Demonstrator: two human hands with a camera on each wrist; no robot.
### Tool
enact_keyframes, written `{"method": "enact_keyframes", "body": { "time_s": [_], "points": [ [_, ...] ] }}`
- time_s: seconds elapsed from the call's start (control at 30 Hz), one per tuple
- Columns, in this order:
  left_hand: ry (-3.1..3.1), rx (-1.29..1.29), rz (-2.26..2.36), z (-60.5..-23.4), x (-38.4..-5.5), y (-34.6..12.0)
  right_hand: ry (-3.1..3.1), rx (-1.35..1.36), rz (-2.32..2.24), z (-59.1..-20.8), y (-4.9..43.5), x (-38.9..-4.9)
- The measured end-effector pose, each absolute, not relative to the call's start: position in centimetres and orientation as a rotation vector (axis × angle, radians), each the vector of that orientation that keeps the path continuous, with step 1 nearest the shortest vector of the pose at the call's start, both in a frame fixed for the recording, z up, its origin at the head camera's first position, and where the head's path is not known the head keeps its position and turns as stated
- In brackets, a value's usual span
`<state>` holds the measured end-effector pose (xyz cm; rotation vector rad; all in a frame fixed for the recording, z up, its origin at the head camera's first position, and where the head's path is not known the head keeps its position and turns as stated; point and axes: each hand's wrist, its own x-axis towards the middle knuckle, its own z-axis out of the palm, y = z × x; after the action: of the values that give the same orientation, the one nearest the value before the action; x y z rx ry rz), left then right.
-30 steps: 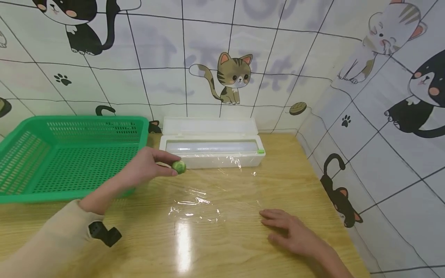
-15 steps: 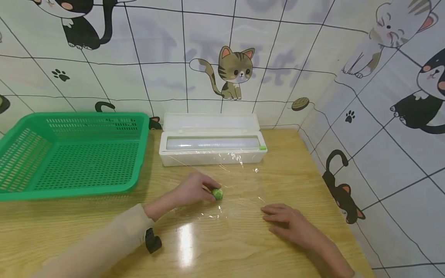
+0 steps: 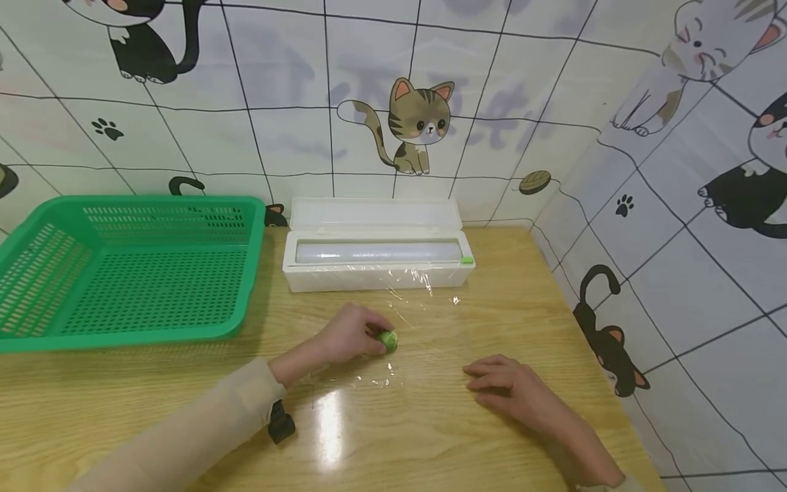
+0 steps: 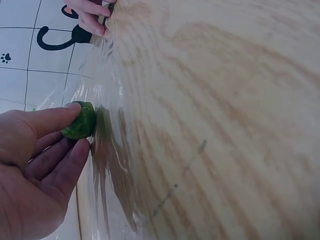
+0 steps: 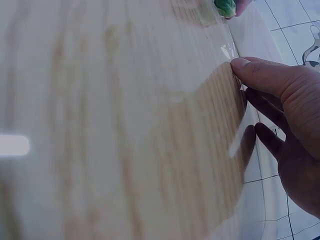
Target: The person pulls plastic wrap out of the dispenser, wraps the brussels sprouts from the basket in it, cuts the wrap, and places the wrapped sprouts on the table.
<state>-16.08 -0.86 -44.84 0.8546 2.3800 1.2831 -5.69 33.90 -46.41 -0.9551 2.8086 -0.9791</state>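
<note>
In the head view my left hand [image 3: 353, 335] pinches a Brussels sprout [image 3: 389, 341] between thumb and fingers, low over a sheet of clear plastic wrap [image 3: 424, 321] spread on the table. The left wrist view shows the sprout [image 4: 82, 122] right at the shiny film [image 4: 112, 165], thumb on one side and fingers on the other. My right hand [image 3: 516, 389] rests at the sheet's near right corner with its fingers fairly straight. Seen from the right wrist, its thumb [image 5: 255, 72] and fingertips touch down at the film's edge.
Behind the sheet stands a white wrap dispenser [image 3: 378, 277], lid raised, with the film roll [image 3: 378, 252] inside and a green cutter slide [image 3: 467, 260] at its right end. A green plastic basket [image 3: 154, 338] sits at the left. Cat-patterned walls [image 3: 277, 137] close off the back and right.
My left hand has carried the sprout from in front of the dispenser, rightward and down onto the middle of the wrap. The right hand has stayed at the sheet's corner.
</note>
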Motion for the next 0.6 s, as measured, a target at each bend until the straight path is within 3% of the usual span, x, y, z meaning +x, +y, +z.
{"method": "enact_keyframes", "body": {
  "time_s": [0.6],
  "points": [
    [2.400,0.809,1.382,-44.8,-15.5,-2.9,2.854,-1.078,-1.015,-46.8,33.6,-6.5]
  ]
}}
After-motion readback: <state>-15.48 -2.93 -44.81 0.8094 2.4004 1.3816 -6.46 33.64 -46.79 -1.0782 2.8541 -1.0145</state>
